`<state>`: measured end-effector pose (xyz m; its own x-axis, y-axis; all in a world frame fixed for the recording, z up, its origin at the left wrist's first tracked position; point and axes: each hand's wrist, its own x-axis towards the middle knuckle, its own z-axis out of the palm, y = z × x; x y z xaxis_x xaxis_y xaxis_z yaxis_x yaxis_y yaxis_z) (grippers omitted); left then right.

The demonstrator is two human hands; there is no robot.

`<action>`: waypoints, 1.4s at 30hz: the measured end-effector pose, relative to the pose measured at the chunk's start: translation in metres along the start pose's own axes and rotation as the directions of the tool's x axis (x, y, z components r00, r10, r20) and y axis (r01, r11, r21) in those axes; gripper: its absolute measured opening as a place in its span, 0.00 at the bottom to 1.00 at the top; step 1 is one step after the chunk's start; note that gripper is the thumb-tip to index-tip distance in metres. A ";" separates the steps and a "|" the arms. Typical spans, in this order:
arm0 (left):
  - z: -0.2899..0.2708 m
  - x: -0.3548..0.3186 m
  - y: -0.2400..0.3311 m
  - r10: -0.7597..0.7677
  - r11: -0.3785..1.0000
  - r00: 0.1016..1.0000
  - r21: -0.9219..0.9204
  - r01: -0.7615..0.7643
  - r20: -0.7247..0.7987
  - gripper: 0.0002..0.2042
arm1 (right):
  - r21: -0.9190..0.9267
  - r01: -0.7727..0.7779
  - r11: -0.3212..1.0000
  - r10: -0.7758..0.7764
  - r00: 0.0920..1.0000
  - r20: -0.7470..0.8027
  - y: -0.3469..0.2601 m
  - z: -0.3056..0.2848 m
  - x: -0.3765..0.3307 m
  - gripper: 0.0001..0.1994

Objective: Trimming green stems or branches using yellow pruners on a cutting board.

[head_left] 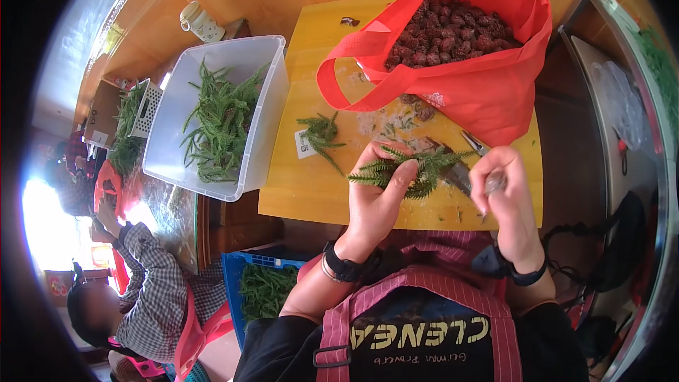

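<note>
My left hand [378, 191] grips a small bunch of green artificial pine sprigs [424, 173], thumb pressed across the stems. To its right, my right hand [503, 187] is closed around a small thing with a rounded, greyish-brown end; its kind is unclear. Between the hands, a dark elongated item [456, 175] lies on the yellow board [297, 187]. Pliers [474, 143] rest just beyond my right hand. Another green sprig [322, 138] lies left of my hands, partly over a small white card [305, 144].
A red bag [488, 92] full of brown pine cones [453, 32] stands at the far right of the board. To the left is a clear bin [265, 124] of green sprigs; a blue crate [233, 290] holds more below. Another person [152, 276] sits at the left.
</note>
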<state>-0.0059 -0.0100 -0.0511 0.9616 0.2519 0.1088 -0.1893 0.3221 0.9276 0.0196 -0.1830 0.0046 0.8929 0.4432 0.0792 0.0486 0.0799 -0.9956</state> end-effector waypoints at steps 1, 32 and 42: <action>0.000 0.000 -0.001 0.034 0.999 0.999 0.005 -0.034 -0.009 0.07 | 0.003 -0.076 0.997 0.076 0.995 0.059 -0.005 0.005 -0.002 0.07; 0.013 -0.001 0.010 0.151 0.977 0.988 0.148 -0.152 0.015 0.04 | -0.269 0.246 0.931 -0.283 0.953 -0.109 0.033 0.022 0.015 0.25; 0.011 0.000 0.013 0.135 0.978 0.990 0.157 -0.140 0.045 0.03 | -0.385 0.323 0.864 -0.366 0.930 -0.041 0.021 0.022 0.020 0.24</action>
<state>-0.0061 -0.0162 -0.0349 0.9353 0.2514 0.2490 -0.2888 0.1362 0.9476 0.0285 -0.1526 -0.0131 0.8309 0.3461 0.4356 0.5028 -0.1318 -0.8543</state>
